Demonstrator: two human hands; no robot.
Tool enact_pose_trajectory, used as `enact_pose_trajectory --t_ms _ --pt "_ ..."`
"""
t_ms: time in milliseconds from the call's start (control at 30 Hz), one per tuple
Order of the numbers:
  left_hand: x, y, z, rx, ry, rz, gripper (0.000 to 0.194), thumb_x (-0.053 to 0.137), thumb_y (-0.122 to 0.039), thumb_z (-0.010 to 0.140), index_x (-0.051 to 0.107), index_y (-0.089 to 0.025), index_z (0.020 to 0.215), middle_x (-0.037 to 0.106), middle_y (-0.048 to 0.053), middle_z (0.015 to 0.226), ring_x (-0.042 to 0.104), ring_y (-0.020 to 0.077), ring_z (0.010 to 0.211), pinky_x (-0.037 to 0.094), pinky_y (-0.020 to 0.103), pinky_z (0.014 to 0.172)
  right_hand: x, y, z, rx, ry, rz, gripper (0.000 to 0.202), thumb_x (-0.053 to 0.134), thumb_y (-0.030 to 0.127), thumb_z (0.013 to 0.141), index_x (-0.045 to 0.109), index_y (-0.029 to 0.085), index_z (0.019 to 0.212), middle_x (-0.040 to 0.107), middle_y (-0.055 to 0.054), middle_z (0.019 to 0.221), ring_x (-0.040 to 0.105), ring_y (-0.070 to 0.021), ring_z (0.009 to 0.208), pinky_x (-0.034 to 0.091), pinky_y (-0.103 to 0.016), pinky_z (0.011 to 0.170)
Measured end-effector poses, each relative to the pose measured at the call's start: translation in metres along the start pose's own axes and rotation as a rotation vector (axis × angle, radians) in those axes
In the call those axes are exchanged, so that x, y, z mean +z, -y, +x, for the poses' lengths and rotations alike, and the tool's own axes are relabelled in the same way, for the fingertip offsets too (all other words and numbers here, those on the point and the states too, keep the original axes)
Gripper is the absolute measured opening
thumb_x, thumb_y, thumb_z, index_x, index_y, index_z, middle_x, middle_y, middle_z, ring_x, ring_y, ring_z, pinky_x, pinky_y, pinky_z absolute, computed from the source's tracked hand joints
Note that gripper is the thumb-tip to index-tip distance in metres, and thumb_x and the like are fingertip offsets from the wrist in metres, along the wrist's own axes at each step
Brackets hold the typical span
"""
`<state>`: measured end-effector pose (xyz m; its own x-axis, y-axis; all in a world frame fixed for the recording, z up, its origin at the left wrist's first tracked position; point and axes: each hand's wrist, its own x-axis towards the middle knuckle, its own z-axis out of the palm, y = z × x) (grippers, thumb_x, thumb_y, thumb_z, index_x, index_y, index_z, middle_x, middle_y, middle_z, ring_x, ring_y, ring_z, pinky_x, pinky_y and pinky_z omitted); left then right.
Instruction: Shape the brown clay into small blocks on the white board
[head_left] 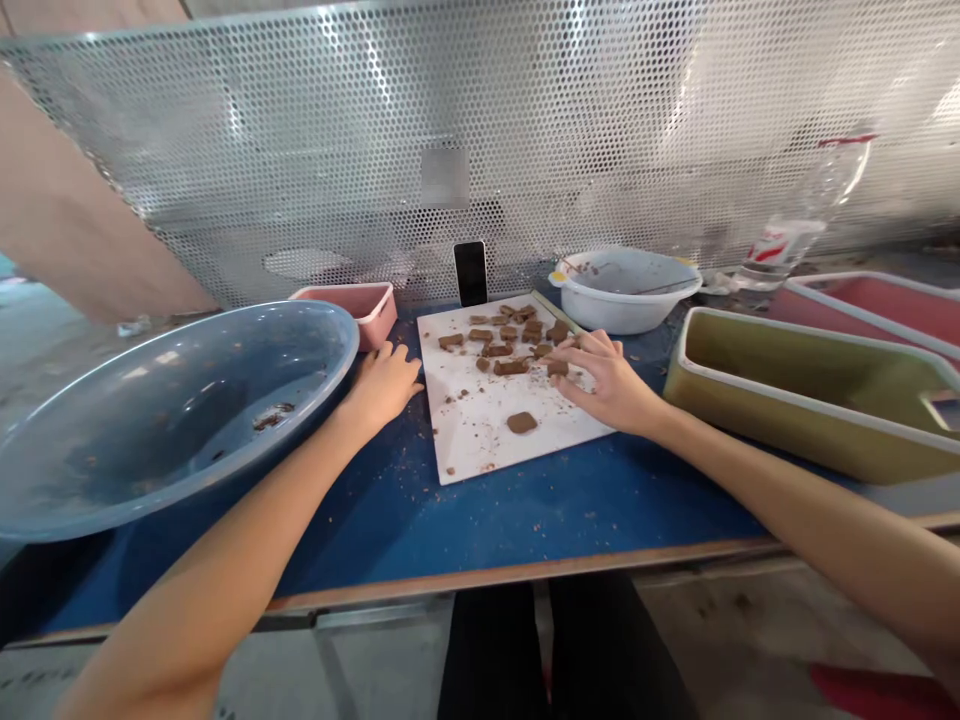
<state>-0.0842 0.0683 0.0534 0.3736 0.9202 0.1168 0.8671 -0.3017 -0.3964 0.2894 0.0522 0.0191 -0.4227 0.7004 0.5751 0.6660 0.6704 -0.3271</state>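
– where are the brown pieces [511,367] seen?
– on the white board [476,445], just left of the right hand [616,385], nearer it than the left hand [386,385]; many are laid lengthwise side to side.
– how are the hands held?
– the left is loosely spread; the right is half curled, any pinch cannot be told.
– counted?
– one board, one blue basin [161,365], one white basin [626,308]; over a dozen pieces, exact number obscured.

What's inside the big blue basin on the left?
The blue basin holds a small patch of dark debris; its near inner wall is hidden by the rim.
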Motion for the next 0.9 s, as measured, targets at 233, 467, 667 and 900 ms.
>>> enact_pose_trajectory --t_ms 233,467,667,900 --pt "-0.012 -0.011 -0.001 -0.07 0.067 0.019 0.025 0.061 -0.022 0.109 0.082 -0.011 0.12 0.074 0.024 0.126 0.069 0.0441 0.121 0.059 0.048 0.091 -0.004 -0.001 0.002 0.017 -0.052 -0.008 0.035 0.057 0.043 0.109 0.079 0.034 0.134 0.07 -0.011 0.117 0.061 -0.0355 0.119 0.049 -0.056 0.098" --pt "-0.016 -0.015 -0.001 -0.077 0.091 0.057 0.034 0.05 -0.013 0.107 0.081 -0.008 0.121 0.074 0.024 0.125 0.07 0.0432 0.118 0.059 0.047 0.089 -0.002 -0.001 0.002 0.035 -0.033 -0.03 0.034 0.055 0.044 0.109 0.079 0.034 0.131 0.07 -0.011 0.118 0.061 -0.0348 0.116 0.049 -0.057 0.098" --pt "-0.01 -0.021 -0.002 -0.191 0.019 -0.001 0.035 0.047 -0.014 0.107 0.077 -0.008 0.124 0.074 0.025 0.125 0.069 0.0433 0.12 0.06 0.05 0.09 -0.001 -0.006 0.003 0.082 -0.062 -0.045 0.032 0.057 0.043 0.107 0.08 0.031 0.126 0.072 -0.011 0.118 0.061 -0.0348 0.115 0.048 -0.058 0.101" --pt "0.002 -0.028 0.002 -0.291 -0.063 -0.047 0.036 0.044 -0.016 0.109 0.073 -0.009 0.129 0.075 0.025 0.124 0.067 0.0427 0.122 0.059 0.049 0.093 0.0 -0.007 0.005 0.121 -0.103 -0.066 0.033 0.055 0.043 0.106 0.081 0.029 0.121 0.072 -0.012 0.117 0.06 -0.0366 0.117 0.046 -0.058 0.102"
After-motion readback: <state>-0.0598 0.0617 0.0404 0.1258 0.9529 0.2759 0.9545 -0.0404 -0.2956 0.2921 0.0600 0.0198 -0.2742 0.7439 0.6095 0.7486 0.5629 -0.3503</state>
